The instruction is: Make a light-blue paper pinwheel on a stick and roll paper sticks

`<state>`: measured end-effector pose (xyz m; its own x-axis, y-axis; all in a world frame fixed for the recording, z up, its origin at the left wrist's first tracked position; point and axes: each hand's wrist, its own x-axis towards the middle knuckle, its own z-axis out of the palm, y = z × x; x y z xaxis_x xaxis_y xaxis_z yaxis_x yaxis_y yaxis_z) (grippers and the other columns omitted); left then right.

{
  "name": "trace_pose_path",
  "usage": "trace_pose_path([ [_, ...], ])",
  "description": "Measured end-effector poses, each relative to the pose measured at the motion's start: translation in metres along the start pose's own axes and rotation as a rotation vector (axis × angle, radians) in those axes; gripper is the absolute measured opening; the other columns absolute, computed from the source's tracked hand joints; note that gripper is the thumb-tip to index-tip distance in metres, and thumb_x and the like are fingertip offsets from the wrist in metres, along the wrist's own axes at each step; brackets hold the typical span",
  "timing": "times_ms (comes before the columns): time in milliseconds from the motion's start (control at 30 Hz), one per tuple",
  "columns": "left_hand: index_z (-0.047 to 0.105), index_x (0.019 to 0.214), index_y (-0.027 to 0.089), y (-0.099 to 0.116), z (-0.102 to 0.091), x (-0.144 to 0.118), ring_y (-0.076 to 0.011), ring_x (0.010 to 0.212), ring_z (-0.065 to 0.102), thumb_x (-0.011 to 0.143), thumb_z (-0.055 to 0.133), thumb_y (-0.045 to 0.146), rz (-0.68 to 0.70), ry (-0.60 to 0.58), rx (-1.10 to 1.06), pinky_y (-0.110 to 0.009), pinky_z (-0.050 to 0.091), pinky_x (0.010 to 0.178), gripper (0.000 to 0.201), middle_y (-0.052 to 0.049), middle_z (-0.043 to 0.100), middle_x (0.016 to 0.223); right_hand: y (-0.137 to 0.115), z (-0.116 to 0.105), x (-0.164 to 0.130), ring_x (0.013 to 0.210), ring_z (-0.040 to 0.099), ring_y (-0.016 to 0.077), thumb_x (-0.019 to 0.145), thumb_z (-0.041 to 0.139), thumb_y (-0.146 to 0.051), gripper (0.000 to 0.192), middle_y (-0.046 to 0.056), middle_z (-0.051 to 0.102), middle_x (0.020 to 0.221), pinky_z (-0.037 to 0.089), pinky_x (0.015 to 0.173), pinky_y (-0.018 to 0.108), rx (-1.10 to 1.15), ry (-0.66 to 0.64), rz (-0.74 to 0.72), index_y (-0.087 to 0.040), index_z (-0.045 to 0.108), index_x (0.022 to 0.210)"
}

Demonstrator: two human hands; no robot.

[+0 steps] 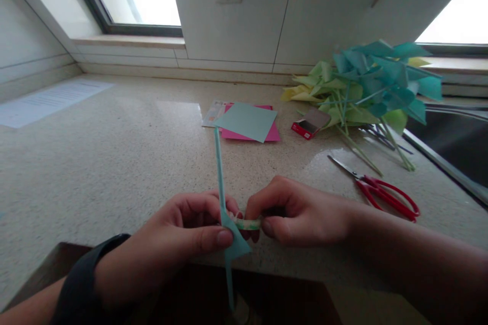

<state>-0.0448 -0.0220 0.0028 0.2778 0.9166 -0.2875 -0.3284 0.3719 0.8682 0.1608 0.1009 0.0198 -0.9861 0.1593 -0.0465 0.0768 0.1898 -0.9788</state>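
My left hand [190,231] pinches a thin light-blue paper stem [220,172] that stands nearly upright, its lower end hanging below the counter edge. A folded light-blue paper leaf [237,244] sits on the stem beside my left thumb. Between my hands is a small roll of tape [249,224], seen edge-on with a greenish rim. My right hand [293,213] is closed on the roll's right side with thumb and fingers. The roll's left side is close to the stem; whether any tape is stuck to the stem is hidden by my fingers.
Red-handled scissors [381,190] lie beyond my right forearm. Light-blue and pink paper sheets [247,121] lie stacked farther back, near an open red box [307,127]. Several blue, green and yellow paper flowers [381,78] rest by the sink [450,152]. A printed sheet [49,99] is far left.
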Motion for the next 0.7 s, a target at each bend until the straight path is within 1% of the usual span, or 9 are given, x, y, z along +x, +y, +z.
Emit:
trace_pose_path([
  [133, 0.079, 0.094, 0.021, 0.0014, 0.0003, 0.0006, -0.0166, 0.085, 0.066, 0.075, 0.087, 0.031, -0.019, -0.023, -0.037, -0.024, 0.049, 0.075, 0.023, -0.003, 0.072, 0.094, 0.0021, -0.0028, 0.0007, 0.065, 0.054, 0.0092, 0.077, 0.051, -0.01, 0.02, -0.001, 0.062, 0.073, 0.043, 0.061, 0.02, 0.027, -0.033, -0.062, -0.011, 0.069, 0.084],
  [267, 0.079, 0.089, 0.021, 0.0003, 0.0005, 0.0007, -0.0144, 0.084, 0.067, 0.075, 0.086, 0.029, -0.009, -0.024, -0.069, -0.022, 0.05, 0.074, 0.017, -0.001, 0.072, 0.092, 0.0054, -0.0045, 0.0001, 0.072, 0.059, 0.0107, 0.077, 0.051, -0.007, 0.025, 0.002, 0.067, 0.08, 0.047, 0.067, 0.022, 0.029, -0.057, -0.068, -0.01, 0.071, 0.091],
  [367, 0.079, 0.093, 0.021, -0.002, -0.0004, -0.0003, -0.0126, 0.081, 0.066, 0.076, 0.086, 0.028, -0.008, -0.018, -0.079, -0.02, 0.049, 0.072, 0.02, 0.0, 0.072, 0.09, 0.0064, -0.0053, -0.0004, 0.072, 0.059, 0.0111, 0.079, 0.051, -0.007, 0.026, 0.002, 0.068, 0.082, 0.047, 0.069, 0.023, 0.026, -0.071, -0.058, -0.009, 0.071, 0.095],
  [567, 0.078, 0.092, 0.02, -0.0014, -0.0015, -0.0001, -0.0169, 0.09, 0.069, 0.076, 0.086, 0.027, 0.007, -0.019, -0.079, -0.024, 0.049, 0.082, 0.019, -0.002, 0.074, 0.093, 0.0038, -0.0055, -0.0014, 0.075, 0.056, 0.0116, 0.084, 0.053, -0.011, 0.02, 0.003, 0.065, 0.083, 0.046, 0.069, 0.024, 0.056, -0.056, -0.031, -0.009, 0.069, 0.094],
  [600, 0.078, 0.092, 0.02, -0.0008, -0.0011, 0.0003, -0.0165, 0.09, 0.069, 0.076, 0.086, 0.027, 0.006, -0.012, -0.083, -0.024, 0.049, 0.082, 0.019, -0.002, 0.075, 0.093, 0.0038, -0.0054, -0.0016, 0.074, 0.055, 0.0113, 0.084, 0.054, -0.012, 0.019, 0.002, 0.063, 0.082, 0.046, 0.068, 0.024, 0.068, -0.055, -0.023, -0.009, 0.069, 0.095],
  [700, 0.078, 0.094, 0.021, -0.0001, -0.0001, 0.0009, -0.015, 0.088, 0.07, 0.076, 0.086, 0.028, -0.008, -0.004, -0.103, -0.023, 0.049, 0.082, 0.02, -0.002, 0.076, 0.094, 0.0046, -0.0047, -0.0024, 0.06, 0.047, 0.009, 0.088, 0.054, -0.019, 0.017, -0.003, 0.053, 0.07, 0.041, 0.055, 0.021, 0.171, -0.063, 0.025, -0.01, 0.066, 0.097],
])
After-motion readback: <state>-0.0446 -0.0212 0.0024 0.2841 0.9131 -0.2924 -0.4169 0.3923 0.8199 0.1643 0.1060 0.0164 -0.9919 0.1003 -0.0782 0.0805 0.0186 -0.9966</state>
